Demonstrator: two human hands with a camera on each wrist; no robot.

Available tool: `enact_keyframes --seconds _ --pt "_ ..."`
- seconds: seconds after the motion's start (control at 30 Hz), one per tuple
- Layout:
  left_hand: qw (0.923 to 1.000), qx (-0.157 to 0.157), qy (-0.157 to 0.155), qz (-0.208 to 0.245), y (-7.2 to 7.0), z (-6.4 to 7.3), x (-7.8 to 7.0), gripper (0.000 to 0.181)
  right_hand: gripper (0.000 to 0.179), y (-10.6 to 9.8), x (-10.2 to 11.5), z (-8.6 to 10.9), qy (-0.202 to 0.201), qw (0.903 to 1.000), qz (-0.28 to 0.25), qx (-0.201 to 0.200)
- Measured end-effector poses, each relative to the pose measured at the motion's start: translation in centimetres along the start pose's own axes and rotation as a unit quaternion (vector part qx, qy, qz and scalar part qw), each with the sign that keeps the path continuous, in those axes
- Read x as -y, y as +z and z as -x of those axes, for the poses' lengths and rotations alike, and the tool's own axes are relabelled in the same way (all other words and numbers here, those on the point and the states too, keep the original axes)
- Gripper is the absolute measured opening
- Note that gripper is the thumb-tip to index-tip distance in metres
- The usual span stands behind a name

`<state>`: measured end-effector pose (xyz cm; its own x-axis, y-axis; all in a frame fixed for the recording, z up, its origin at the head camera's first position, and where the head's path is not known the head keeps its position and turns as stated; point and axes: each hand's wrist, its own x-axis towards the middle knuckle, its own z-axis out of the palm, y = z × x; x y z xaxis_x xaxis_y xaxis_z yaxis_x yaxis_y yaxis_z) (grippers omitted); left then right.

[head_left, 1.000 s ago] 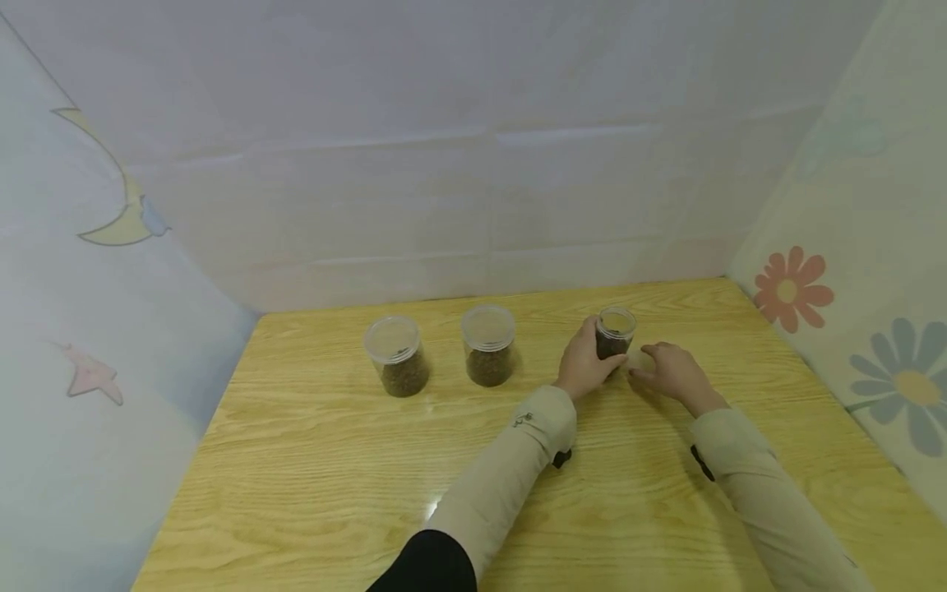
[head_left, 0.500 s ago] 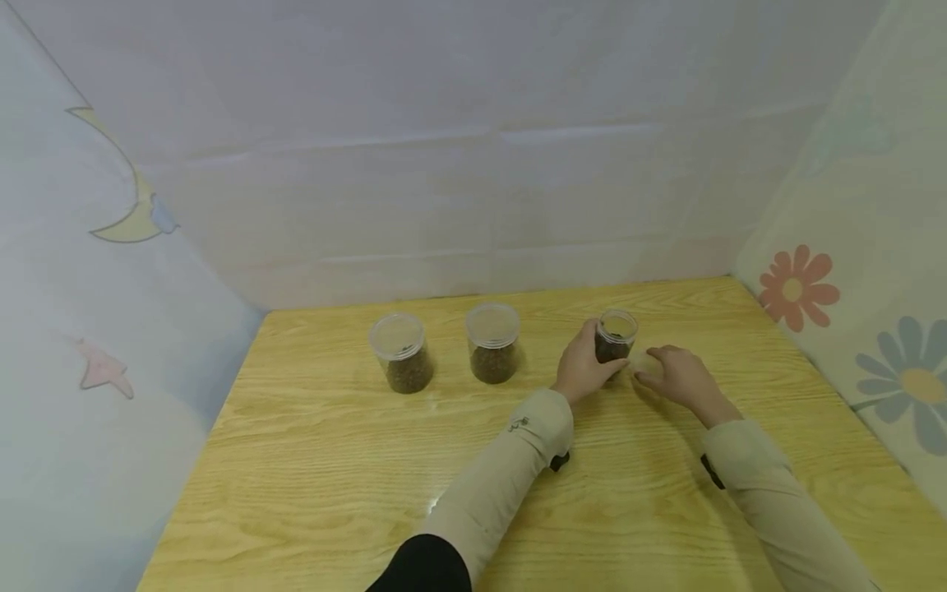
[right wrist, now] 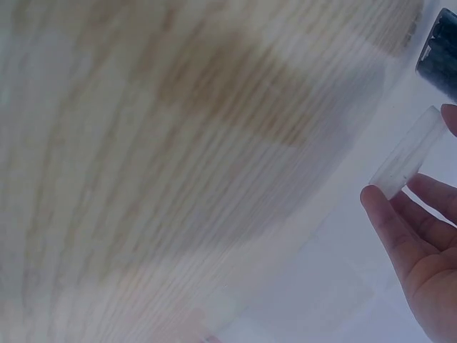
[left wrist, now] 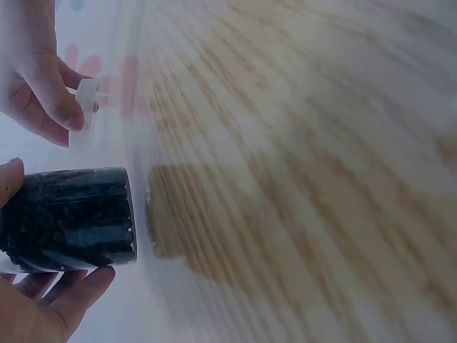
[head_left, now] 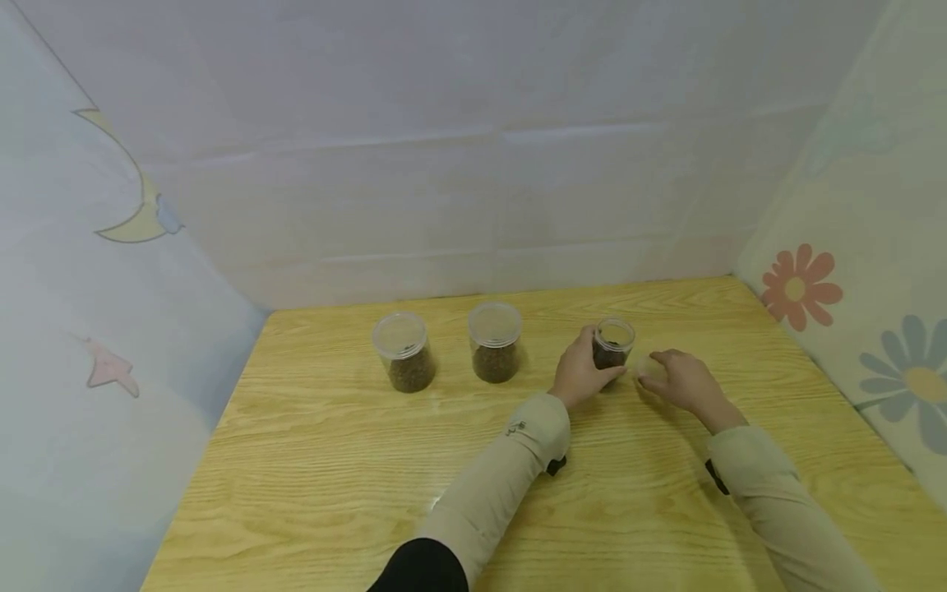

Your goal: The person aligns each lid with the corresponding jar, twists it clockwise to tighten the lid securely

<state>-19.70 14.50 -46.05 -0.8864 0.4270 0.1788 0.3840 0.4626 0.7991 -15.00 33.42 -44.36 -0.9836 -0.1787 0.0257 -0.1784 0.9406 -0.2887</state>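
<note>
- Your left hand (head_left: pixel 580 374) is gripping a clear, dark-filled cylindrical jar (left wrist: pixel 78 220) just above the yellow wooden table (head_left: pixel 370 460).
- Your right hand (head_left: pixel 686 381) is pinching a translucent flat plastic lid (right wrist: pixel 408 152) near the jar.

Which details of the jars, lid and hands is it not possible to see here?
Held jar: left wrist view; left edge cuts off its top end, blur makes contents unidentifiable.
Clear lid: head view; partly hidden by the right hand.
Left hand: head view; some fingers hidden behind the held jar.
Leftmost jar and middle jar: head view; contents too small to identify.
</note>
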Motion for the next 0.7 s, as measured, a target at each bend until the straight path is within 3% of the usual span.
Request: enact_keyframes --seconds 0.7 --pt "0.9997 0.016 -0.017 -0.008 -0.4 1.4 -0.1 0.07 0.054 0.1 0.6 0.7 -0.007 1.0 0.003 -0.003"
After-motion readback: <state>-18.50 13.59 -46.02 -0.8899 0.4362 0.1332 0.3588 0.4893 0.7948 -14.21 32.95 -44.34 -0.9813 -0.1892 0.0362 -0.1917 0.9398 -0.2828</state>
